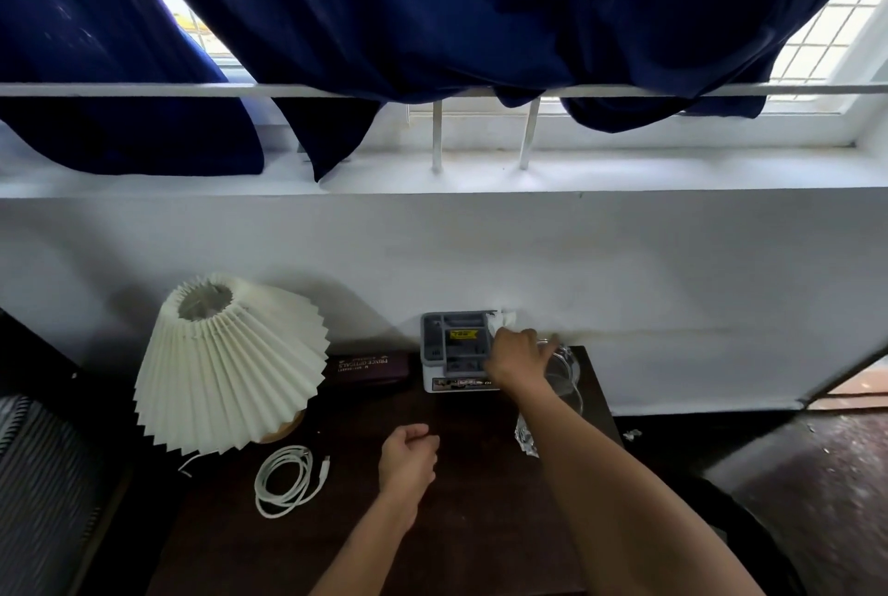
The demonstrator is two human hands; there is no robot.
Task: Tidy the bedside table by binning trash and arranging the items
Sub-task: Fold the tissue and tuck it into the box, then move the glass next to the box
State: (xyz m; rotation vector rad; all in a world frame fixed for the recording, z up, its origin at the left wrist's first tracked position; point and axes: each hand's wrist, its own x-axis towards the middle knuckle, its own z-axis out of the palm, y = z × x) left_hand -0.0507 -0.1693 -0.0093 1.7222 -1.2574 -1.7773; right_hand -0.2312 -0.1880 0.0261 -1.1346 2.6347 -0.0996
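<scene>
On the dark wooden bedside table [461,499] a grey-and-white organiser box [454,350] stands against the wall. My right hand [514,355] reaches to its right rim and pinches a crumpled white tissue [505,319] at the box's back corner. My left hand [408,456] hovers over the table's middle, fingers loosely curled, holding nothing. A clear glass jug [564,374] stands just right of my right wrist. A crumpled foil wrapper [526,439] lies below the jug, partly hidden by my forearm. A coiled white cable [288,480] lies at the front left.
A pleated white lamp [230,364] leans at the table's left. A dark spectacle case [367,367] lies between lamp and box. Striped bedding [43,475] is at far left. White scraps [632,434] lie on the floor to the right. Blue curtains [432,18] hang above the sill.
</scene>
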